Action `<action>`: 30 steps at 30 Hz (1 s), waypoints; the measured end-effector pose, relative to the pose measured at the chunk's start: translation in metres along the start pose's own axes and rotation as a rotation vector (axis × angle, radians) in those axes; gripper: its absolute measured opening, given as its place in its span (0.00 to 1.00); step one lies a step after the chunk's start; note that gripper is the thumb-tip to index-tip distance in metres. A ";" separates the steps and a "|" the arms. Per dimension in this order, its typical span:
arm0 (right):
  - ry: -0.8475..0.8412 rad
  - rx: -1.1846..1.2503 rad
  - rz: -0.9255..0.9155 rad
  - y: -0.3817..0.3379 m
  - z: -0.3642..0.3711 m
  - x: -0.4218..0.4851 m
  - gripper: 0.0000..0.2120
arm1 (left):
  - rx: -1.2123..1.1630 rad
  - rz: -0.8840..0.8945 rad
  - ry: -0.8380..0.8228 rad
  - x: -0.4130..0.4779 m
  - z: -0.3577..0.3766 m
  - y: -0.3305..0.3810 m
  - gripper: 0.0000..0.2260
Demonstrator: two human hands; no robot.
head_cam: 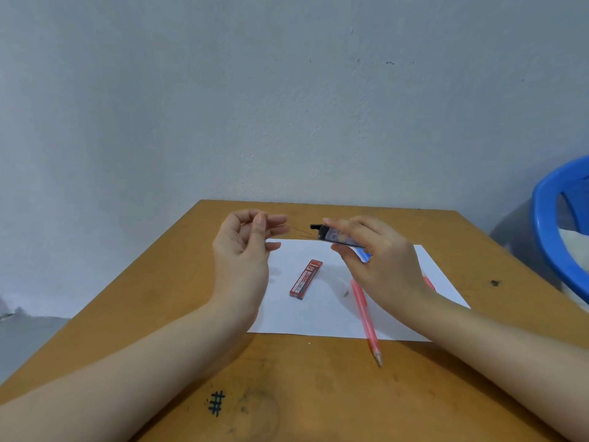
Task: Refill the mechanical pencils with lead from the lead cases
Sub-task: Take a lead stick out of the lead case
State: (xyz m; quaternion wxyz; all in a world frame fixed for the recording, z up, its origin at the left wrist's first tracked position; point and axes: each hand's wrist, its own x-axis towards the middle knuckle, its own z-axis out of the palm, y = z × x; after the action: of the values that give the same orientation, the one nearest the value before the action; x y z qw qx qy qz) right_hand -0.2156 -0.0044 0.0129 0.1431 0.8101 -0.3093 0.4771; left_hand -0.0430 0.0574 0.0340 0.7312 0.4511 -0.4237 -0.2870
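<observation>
Pinching leads: left hand grip
Right hand: grip clamped on clear lead case
Red lead case: on paper
Pink pencil: right of it

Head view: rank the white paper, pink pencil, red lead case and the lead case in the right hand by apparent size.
1. white paper
2. pink pencil
3. red lead case and held lead case: not ranked, because the right hand covers part of the held one.
</observation>
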 end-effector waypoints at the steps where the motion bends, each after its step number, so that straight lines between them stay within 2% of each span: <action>1: -0.001 0.008 0.007 0.000 0.000 0.000 0.17 | 0.011 0.032 -0.003 0.000 0.000 0.001 0.07; 7: -0.031 0.128 0.135 0.004 0.002 0.000 0.18 | 0.047 0.087 -0.034 0.002 -0.003 0.005 0.07; 18: -0.089 0.394 0.406 -0.001 -0.005 0.007 0.18 | 0.040 -0.046 -0.142 0.004 -0.003 -0.006 0.07; 24: -0.116 0.507 0.486 -0.002 -0.006 0.011 0.27 | 0.044 -0.077 -0.186 0.003 -0.003 -0.005 0.08; 30: -0.158 0.627 0.541 -0.004 -0.007 0.012 0.31 | 0.063 -0.073 -0.221 0.002 -0.004 -0.005 0.07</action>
State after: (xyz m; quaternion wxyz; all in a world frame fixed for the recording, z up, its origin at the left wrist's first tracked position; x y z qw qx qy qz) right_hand -0.2134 -0.0024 0.0267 -0.2648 0.7381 -0.3605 0.5050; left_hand -0.0391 0.0552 0.0290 0.6545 0.4544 -0.4940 -0.3480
